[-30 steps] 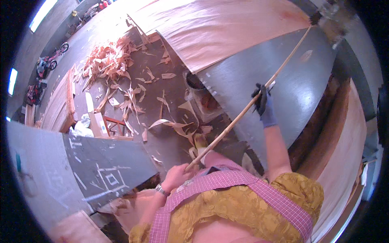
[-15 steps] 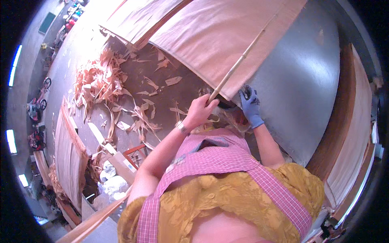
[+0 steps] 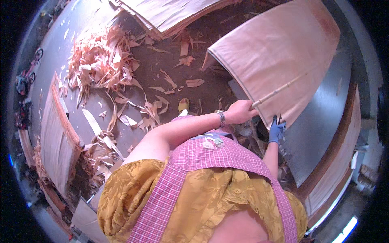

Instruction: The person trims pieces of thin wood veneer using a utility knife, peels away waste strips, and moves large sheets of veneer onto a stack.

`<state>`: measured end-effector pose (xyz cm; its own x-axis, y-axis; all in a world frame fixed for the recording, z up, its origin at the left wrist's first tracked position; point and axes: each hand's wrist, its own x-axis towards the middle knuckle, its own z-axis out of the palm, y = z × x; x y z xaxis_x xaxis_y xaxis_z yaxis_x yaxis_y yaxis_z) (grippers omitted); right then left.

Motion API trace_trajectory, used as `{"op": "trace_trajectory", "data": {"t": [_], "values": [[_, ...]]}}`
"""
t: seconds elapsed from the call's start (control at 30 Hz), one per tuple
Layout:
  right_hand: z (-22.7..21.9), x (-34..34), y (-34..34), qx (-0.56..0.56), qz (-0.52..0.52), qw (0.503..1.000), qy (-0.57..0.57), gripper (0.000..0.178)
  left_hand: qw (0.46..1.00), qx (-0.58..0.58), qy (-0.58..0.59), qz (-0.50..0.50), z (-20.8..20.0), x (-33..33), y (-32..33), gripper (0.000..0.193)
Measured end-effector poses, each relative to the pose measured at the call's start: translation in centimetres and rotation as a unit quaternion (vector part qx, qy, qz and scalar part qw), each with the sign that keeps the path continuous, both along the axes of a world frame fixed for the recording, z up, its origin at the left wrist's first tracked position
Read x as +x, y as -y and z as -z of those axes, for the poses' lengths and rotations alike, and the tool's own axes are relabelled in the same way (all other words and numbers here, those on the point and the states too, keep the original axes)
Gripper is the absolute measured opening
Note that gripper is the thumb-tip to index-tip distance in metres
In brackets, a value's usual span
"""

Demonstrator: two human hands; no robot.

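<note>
A thin bamboo stick [image 3: 279,91] is gripped at its near end by my bare left hand [image 3: 240,111], which wears a watch on the wrist. The stick lies slantwise over a large pale wood veneer sheet [image 3: 279,52], pointing away to the right. My right hand [image 3: 277,131], in a blue glove with dark fingertips, is closed on the sheet's near corner, partly hiding that edge. The sheet's left corner droops over the floor. To its right, the sheet overlaps a smooth grey metal surface [image 3: 324,129].
A heap of veneer scraps [image 3: 101,60] lies on the floor at left, with loose strips around it. A veneer stack [image 3: 174,16] is at the far side. More stacked sheets [image 3: 336,162] stand at right, and a leaning sheet [image 3: 56,137] at left. My yellow shoe [image 3: 184,104] shows below.
Both hands have moved right, taking the stick and veneer sheet along. The sheet has come away from the far stack, over the metal surface, and my view has turned.
</note>
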<state>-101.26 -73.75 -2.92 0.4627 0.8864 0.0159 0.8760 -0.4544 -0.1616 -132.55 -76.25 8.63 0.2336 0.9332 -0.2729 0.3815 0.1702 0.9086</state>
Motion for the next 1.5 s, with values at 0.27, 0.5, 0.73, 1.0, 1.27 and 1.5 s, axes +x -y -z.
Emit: {"op": "trace_trajectory", "data": {"t": [0.27,0.5,0.73,1.0,1.27,1.5], "values": [[2.2,4.2,0.5,0.209,-0.001,0.943,-0.259,0.061,0.997,0.012,0.044,0.062,2.6,-4.4,-5.9,0.041],[-11.0,-7.6,-5.5,0.232,0.044,0.847,-0.477,0.062,0.999,0.029,-0.019,0.041,5.5,-4.8,-15.9,0.034],[-18.1,-21.3,-14.4,0.195,0.009,0.757,-0.623,0.045,0.999,-0.018,-0.046,-0.015,6.7,-5.0,-20.5,0.035],[-14.4,-30.9,-24.3,0.128,-0.142,0.673,-0.714,0.058,0.977,0.171,0.050,0.116,15.2,-6.4,-21.0,0.032],[-19.2,-39.6,-27.4,0.088,-0.148,0.686,-0.707,0.057,0.990,0.003,0.142,0.012,11.6,-9.4,-14.6,0.054],[-19.8,-35.7,-22.1,0.153,-0.169,0.754,-0.616,0.048,0.913,-0.243,0.245,-0.216,12.0,-7.6,-13.1,0.036]]}}
